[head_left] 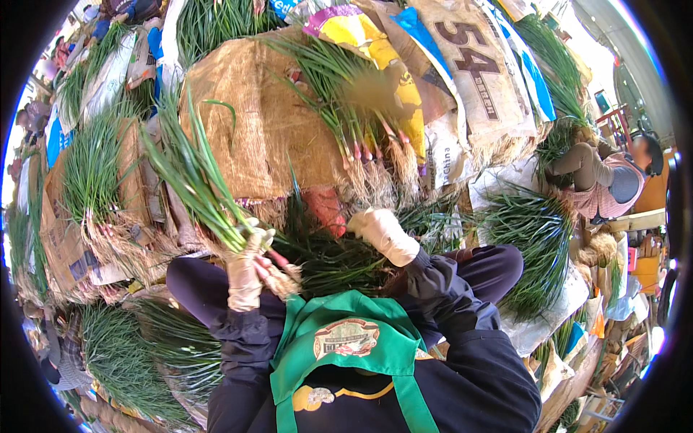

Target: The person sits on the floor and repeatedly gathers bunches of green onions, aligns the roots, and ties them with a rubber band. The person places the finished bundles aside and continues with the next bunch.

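Observation:
My left hand point(247, 270), in a pale glove, is closed around a small bunch of green onions point(214, 200), leaves pointing up and left, pinkish bulbs and roots towards my lap. My right hand point(383, 234), also gloved, rests near the root ends of another bunch of green onions point(352, 130) that lies on a brown woven sack point(254, 113); its fingertips are partly hidden, so whether it holds anything is unclear. Between my hands, loose green leaves point(335, 265) and a piece of red netting point(325, 211) lie before my green apron point(352, 325).
A large pile of green onions point(525, 243) lies at my right, another point(95, 178) at the left on sacks. A printed sack point(476, 65) covers a bundle at the upper right. A co-worker point(606, 173) sits at the far right; more people are at the far left.

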Demonstrator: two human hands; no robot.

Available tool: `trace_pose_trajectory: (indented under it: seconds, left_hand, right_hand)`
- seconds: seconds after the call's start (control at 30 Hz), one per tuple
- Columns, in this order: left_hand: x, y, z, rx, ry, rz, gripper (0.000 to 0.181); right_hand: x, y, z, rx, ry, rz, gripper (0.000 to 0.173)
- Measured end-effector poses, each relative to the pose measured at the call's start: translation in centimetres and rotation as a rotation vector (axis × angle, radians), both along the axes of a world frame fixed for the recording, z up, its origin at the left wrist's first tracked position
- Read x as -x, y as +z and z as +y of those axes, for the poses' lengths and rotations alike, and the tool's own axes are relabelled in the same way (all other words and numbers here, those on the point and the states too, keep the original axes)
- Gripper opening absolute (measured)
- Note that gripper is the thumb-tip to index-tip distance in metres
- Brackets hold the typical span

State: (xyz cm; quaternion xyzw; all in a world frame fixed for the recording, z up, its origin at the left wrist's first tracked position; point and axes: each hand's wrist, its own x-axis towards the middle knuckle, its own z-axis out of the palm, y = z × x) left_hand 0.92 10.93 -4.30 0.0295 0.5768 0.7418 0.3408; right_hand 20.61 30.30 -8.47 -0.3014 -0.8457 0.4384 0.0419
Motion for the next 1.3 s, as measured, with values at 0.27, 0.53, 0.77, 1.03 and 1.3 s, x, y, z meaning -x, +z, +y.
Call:
trace_pose_trajectory:
  seconds: [0.27,0.53,0.77,1.03,1.3]
  left_hand:
    - [1.5,1.5,5.5,-0.228,-0.402,-0.398,0.048]
    - [-2.5,-2.0,7.9,-0.086,-0.339,-0.266,0.010]
    - [-3.7,-5.0,5.5,0.078,-0.378,-0.203,0.016]
    - [-3.5,-1.1,3.4,0.014,-0.340,-0.409,0.016]
    - [-4.7,-4.7,4.3,0.118,-0.308,-0.082,0.012]
  right_hand:
    - [9.1,-3.5,8.4,-0.545,-0.406,-0.124,0.022]
    - [3.9,3.9,-3.5,-0.178,-0.240,0.053,0.023]
    - [6.5,-2.3,-3.2,0.652,-0.501,0.651,0.037]
    - [6.9,-0.8,-2.3,1.365,-0.684,0.669,0.025]
    - [7.6,0.5,-6.0,0.233,-0.416,0.294,0.029]
